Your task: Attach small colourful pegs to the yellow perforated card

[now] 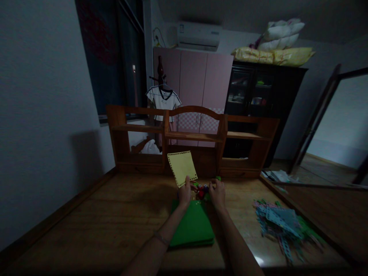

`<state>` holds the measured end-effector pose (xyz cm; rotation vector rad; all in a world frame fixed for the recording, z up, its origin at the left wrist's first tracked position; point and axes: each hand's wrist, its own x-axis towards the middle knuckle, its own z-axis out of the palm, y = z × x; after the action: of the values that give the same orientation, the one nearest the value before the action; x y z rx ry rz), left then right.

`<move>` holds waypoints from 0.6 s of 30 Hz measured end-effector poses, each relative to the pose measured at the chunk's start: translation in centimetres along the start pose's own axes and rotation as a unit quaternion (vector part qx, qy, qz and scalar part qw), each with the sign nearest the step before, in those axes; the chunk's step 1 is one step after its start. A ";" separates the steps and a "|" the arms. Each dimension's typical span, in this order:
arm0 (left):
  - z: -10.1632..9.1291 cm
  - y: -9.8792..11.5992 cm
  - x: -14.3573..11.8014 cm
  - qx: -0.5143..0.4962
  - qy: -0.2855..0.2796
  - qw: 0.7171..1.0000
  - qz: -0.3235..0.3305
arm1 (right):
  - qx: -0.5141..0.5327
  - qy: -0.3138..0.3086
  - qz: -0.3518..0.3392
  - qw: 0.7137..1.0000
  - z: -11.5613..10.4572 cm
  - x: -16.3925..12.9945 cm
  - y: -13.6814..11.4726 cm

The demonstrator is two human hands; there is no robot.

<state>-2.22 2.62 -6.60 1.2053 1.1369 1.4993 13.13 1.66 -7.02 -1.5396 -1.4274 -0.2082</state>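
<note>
A square yellow sheet point(182, 168) with a row of small holes along its edges is held up, tilted, by my left hand point(184, 194), which pinches its lower edge. My right hand point(217, 193) is over the table just right of several small red, dark and green pieces point(201, 190); some have white eye-like dots. Its fingers are loosely curled and apart, with nothing visible in them. A bit of green point(218, 178) shows beyond those fingertips. Below and between my forearms lies a stack of green sheets point(193, 226), with tiny pale bits near its far edge.
A heap of blue, pink and green perforated pieces point(283, 222) lies on the wooden table point(115, 218) at the right. A wooden shelf unit point(195, 136) stands along the far edge. Behind are pink cabinets point(192, 76) and a hanging white shirt point(163, 100).
</note>
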 end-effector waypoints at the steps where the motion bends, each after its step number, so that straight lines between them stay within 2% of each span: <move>1: 0.0 0.1 -0.1 0.000 0.004 1.000 -0.002 | 0.000 -0.001 0.002 1.000 0.0 0.0 0.0; 5: 0.1 0.9 0.2 0.005 0.013 1.000 0.012 | 0.008 -0.023 -0.027 0.999 0.1 0.1 -0.4; 7: 0.1 1.5 0.7 0.007 -0.003 1.000 0.018 | 0.009 -0.050 -0.054 0.997 0.1 0.0 -0.8; 11: -0.6 3.3 2.0 0.014 -0.081 0.996 0.027 | -0.004 -0.102 -0.100 0.990 0.1 -0.3 -1.8; 15: -2.1 5.3 2.1 0.029 -0.171 0.984 0.026 | -0.031 -0.129 -0.099 0.986 0.3 -0.6 -2.3; 18: -3.1 6.0 1.2 0.037 -0.183 0.982 0.025 | -0.054 -0.139 -0.087 0.985 0.5 -0.6 -2.5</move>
<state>-5.97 2.24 -0.85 1.4979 0.9244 1.2147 10.61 1.17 -6.41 -1.5764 -1.7988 -0.1829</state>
